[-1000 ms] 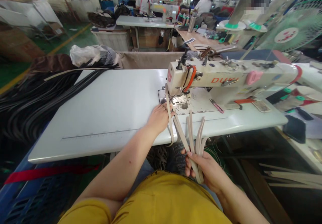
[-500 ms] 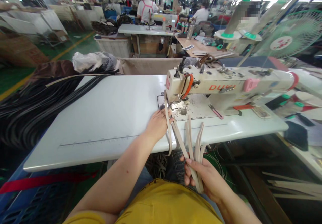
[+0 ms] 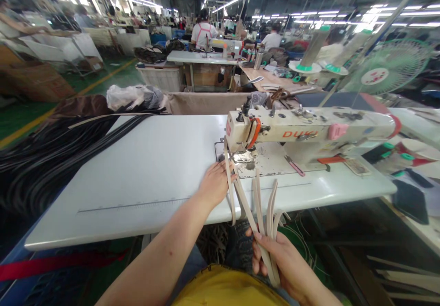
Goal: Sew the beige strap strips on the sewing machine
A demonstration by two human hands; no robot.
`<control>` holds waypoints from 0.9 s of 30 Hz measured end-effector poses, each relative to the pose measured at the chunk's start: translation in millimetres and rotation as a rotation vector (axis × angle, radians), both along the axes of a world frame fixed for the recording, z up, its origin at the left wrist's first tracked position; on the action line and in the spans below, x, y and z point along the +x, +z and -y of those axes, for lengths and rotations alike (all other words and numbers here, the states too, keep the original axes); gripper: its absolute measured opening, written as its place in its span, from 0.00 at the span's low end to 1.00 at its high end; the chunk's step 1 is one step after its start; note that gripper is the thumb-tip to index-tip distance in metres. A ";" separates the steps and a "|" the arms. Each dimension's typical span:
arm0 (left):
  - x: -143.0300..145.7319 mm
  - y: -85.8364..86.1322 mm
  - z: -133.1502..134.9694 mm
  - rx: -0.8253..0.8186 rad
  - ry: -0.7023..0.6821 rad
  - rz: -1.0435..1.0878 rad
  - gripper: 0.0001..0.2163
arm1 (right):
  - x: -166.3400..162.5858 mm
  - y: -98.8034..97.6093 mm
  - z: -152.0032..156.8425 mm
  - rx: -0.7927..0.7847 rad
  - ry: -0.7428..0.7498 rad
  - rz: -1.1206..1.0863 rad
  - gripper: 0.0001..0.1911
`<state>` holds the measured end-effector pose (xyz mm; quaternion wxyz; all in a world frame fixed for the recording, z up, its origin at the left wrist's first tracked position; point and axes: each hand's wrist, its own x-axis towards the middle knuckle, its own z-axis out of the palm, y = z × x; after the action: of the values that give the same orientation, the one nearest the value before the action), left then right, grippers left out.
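My left hand (image 3: 217, 181) lies at the needle end of the sewing machine (image 3: 295, 125), its fingers pressed together on a narrow beige strip (image 3: 242, 195). A thin length of the strip (image 3: 231, 196) passes over the fingers and hangs past the table's front edge. Below that edge, my right hand (image 3: 275, 255) is closed around a bundle of beige strips (image 3: 271, 214). Several of their ends stick up over the table edge, and one strip runs from this hand up to the left fingertips. The needle itself is too small to make out.
Black strips (image 3: 51, 159) are heaped off the table's left side. Pink-handled snips (image 3: 294, 166) lie on the machine bed. Thread cones (image 3: 314, 49) and a green fan (image 3: 388, 70) stand at right. More beige strips (image 3: 409, 278) lie low right. People work at tables behind.
My view has tipped upward, so the table and machine sit lower in the picture. Both hands keep nearly the same place against the machine, still on the beige strips.
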<state>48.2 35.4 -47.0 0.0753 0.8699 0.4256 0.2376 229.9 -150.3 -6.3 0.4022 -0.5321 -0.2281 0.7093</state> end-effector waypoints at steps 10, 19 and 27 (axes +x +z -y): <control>0.6 1.9 1.1 0.015 -0.002 0.015 0.17 | 3.2 -12.0 -1.5 -0.005 -0.010 -0.018 0.28; 1.5 -4.4 1.1 0.010 0.011 0.017 0.18 | 5.1 -23.5 -0.2 0.011 -0.014 -0.019 0.29; 1.8 -9.2 0.5 0.030 0.019 0.022 0.17 | 9.4 -42.7 -1.8 0.031 0.016 -0.036 0.32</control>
<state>50.0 34.9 -56.2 0.0645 0.8643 0.4292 0.2542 239.3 -148.6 -48.9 0.4085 -0.5110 -0.2360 0.7185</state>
